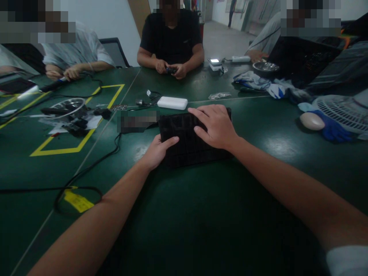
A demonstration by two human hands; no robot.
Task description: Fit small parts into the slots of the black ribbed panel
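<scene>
A black compartmented tray [184, 145] lies on the dark green table [201, 214] in front of me. My left hand [157, 151] grips the tray's near left corner, thumb on top and fingers curled under the edge. My right hand [215, 125] rests flat on the tray's right half, fingers stretched out and slightly apart, pressing down on it. What the compartments hold is too dark to make out.
A white power bank [172, 102] lies just beyond the tray. Black cables [86, 172] with a yellow tag [78, 201] run at left, near a metal bowl [67, 106] inside yellow tape. A white fan [342, 112] and blue gloves [333, 128] sit right. Three people sit across.
</scene>
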